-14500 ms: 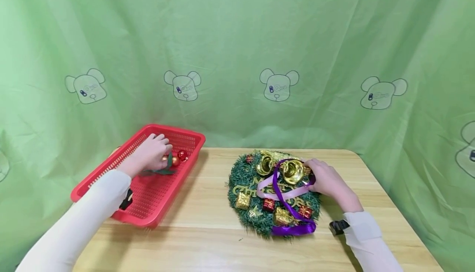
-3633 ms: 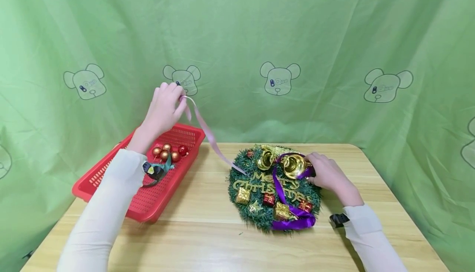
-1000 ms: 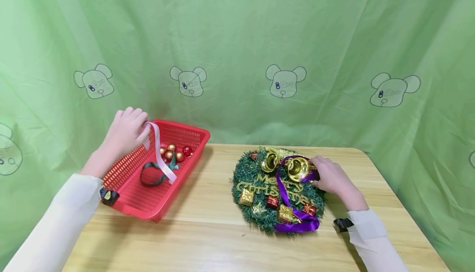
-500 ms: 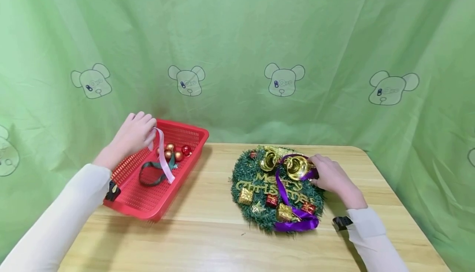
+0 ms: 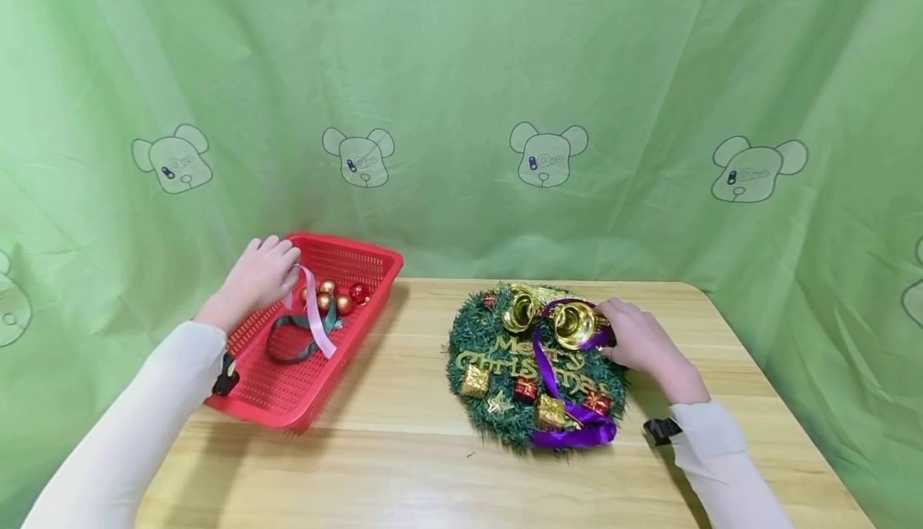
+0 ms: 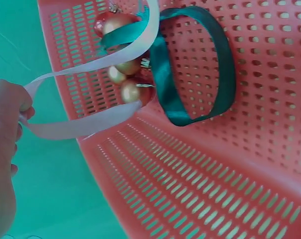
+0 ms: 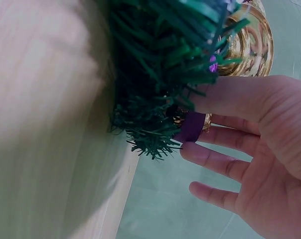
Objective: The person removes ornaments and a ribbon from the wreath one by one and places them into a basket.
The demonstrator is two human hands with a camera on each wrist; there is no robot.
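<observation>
My left hand point(image 5: 262, 274) pinches a pink ribbon point(image 5: 315, 319) over the red plastic basket point(image 5: 297, 418). The ribbon's loose end droops inside, across a dark green ribbon point(image 6: 225, 74) lying in a loop. Several gold balls point(image 6: 129, 92) and a red ball point(image 5: 358, 293) sit at the basket's far end. On the table, my right hand point(image 5: 643, 346) grips the right edge of a green Christmas wreath point(image 5: 467, 335), beside the gold bells point(image 5: 574, 324). A purple ribbon point(image 5: 577, 438) winds over the wreath and passes between the right thumb and fingers point(image 7: 210, 157).
The wooden table point(image 5: 404, 465) carries the basket at the left and the wreath right of centre. A green curtain point(image 5: 447, 56) with printed bear heads hangs right behind the table's back edge. Small gift boxes point(image 5: 525, 389) and gold lettering decorate the wreath.
The pink ribbon, earlier on the wreath, was drawn off and carried left to the basket. Over the last second my left hand has sunk lower with it. The right hand stays at the wreath.
</observation>
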